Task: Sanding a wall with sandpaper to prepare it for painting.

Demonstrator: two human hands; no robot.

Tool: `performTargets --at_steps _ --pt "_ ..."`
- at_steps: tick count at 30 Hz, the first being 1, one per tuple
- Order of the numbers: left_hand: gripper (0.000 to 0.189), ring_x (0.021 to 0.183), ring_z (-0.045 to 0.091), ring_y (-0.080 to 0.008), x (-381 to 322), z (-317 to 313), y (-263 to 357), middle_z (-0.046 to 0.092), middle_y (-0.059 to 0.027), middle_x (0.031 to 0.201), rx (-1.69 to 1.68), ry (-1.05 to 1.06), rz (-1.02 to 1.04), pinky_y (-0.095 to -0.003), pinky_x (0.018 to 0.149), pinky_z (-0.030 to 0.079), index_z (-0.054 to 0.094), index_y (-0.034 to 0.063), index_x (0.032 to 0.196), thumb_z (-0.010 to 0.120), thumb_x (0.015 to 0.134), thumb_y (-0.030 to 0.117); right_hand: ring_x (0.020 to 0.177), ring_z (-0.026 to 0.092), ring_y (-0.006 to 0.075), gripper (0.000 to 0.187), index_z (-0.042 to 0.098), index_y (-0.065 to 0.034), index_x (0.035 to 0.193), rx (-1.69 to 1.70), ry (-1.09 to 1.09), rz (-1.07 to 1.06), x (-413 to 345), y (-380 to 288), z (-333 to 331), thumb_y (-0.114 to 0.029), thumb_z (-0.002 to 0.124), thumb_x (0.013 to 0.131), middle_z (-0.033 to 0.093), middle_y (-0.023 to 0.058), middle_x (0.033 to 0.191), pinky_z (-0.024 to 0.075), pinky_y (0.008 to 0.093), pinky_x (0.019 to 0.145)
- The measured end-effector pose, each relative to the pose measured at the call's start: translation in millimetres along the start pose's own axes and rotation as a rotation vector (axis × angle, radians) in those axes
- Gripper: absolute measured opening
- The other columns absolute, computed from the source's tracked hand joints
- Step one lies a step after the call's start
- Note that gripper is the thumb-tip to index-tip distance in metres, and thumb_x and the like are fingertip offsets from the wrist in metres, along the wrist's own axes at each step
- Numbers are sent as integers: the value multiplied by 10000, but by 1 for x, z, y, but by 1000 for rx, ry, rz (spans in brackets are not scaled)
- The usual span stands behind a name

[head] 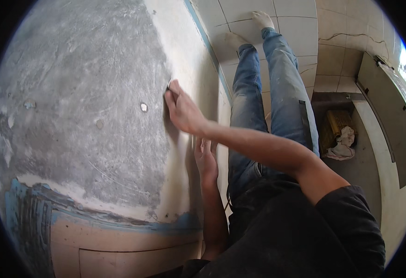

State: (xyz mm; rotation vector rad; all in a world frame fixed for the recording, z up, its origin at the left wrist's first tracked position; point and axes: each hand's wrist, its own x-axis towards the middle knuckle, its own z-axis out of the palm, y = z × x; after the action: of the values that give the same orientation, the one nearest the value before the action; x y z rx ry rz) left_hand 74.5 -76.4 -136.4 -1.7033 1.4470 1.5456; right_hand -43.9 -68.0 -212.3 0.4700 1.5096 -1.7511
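My right hand [185, 113] reaches across my body and presses against a wall. Its fingers close over a small thin piece [169, 84], mostly hidden, of which only a pale and dark edge shows. It meets the boundary between the rough grey patch [119, 87] of the wall and the smooth off-white coat [178, 38] beside it. Under my right forearm, my left hand [208, 161] is raised with fingers extended, close to the off-white surface. It appears to hold nothing; the right wrist partly covers its fingertips.
A blue strip [210, 45] edges the wall by the tiled floor [300, 38]. Flaking blue paint [29, 205] borders a cream panel [119, 239]. To the right are a yellow plastic crate [338, 120], a crumpled whitish cloth [342, 149] and a dark flat panel [380, 111].
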Motion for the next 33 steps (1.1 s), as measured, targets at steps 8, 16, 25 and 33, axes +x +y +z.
performTargets --at_steps 8,16,25,33 --pt "418 1269 480 -231 9 -14 -5 517 -135 1347 -40 -195 56 -376 1047 371 443 33 1363 480 1001 238 1375 277 429 491 305 90 1384 6 -39 22 -4 -1 -10 -230 370 1018 275 329 1460 235 422 1161" --pt "460 1312 432 -278 13 -34 -11 449 -162 1407 39 -79 69 -427 1074 350 353 28 1412 441 1014 240 1378 300 399 512 305 127 1379 -43 -57 -68 -54 -11 8 -234 368 1022 311 334 1442 225 401 1171" --pt "497 1308 443 -286 10 -38 -12 429 -142 1425 101 -113 139 -419 1052 384 339 38 1423 425 1019 315 1398 239 415 521 269 110 1400 -21 -176 -16 -78 -20 10 -228 367 1015 253 340 1466 201 407 1178" --pt "399 1213 507 -218 5 -36 -21 502 -120 1306 249 -82 226 -388 1010 438 435 30 1348 434 1018 255 1330 317 479 459 301 113 1339 -51 -46 -80 -61 -23 9 -183 394 1000 341 394 1370 267 437 1145"
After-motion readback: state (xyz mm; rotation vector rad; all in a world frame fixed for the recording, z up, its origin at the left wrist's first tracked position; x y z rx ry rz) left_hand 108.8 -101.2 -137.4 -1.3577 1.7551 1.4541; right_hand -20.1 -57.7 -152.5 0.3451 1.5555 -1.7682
